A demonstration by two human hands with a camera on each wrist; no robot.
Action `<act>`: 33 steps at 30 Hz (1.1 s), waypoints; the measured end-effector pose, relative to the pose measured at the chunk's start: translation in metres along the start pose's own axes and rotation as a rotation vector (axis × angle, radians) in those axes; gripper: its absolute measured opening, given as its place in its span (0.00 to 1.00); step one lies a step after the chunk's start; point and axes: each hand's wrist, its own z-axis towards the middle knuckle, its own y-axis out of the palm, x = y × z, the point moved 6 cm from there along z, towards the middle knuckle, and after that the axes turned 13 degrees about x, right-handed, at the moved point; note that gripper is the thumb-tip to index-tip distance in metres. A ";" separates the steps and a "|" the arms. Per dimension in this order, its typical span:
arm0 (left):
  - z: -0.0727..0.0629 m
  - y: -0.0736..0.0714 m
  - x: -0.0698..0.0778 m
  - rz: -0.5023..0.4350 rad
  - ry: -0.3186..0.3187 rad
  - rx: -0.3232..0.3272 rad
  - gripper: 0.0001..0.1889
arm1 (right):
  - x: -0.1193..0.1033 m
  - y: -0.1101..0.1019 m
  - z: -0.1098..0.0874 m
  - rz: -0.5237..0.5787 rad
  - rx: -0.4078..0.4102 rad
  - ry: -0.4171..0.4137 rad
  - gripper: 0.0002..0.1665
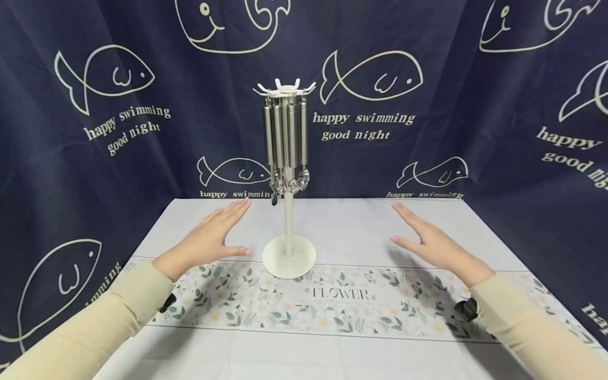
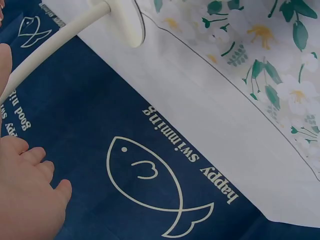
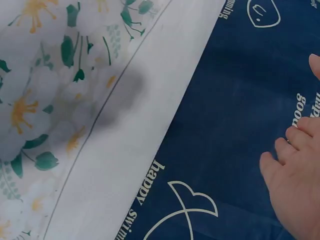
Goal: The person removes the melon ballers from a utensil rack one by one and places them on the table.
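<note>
A cream utensil stand (image 1: 288, 221) with a round base stands upright on the table, left of centre. From the hooks at its top hang several metal-handled utensils (image 1: 292, 134), their lower ends small and partly overlapping. My left hand (image 1: 209, 237) is held out to the left of the stand, fingers straight and thumb apart, holding nothing. In the left wrist view the stand's pole (image 2: 60, 40) passes beside that hand. Well to the right of the stand, my right hand (image 1: 432, 243) is likewise stretched out with nothing in it.
A white tablecloth (image 1: 351, 221) with a flowered band (image 1: 332, 311) reading "FLOWER" covers the table. Behind and at both sides hangs a dark blue curtain (image 1: 361, 31) with fish drawings. Dark bands (image 1: 466, 310) show at the wrists.
</note>
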 end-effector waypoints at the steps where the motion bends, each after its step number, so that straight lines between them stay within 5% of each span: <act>1: 0.001 -0.001 0.000 -0.020 -0.001 0.004 0.57 | -0.001 -0.002 0.001 0.000 0.016 -0.004 0.47; 11: 0.010 -0.007 0.004 -0.234 -0.047 -0.054 0.57 | -0.016 -0.019 0.017 0.019 0.109 -0.067 0.46; 25: 0.027 -0.030 0.007 -0.356 -0.105 0.015 0.47 | -0.040 -0.026 0.032 0.107 0.193 -0.123 0.37; 33: 0.039 -0.039 0.009 -0.377 -0.075 0.023 0.41 | -0.054 -0.022 0.042 0.185 0.193 -0.123 0.32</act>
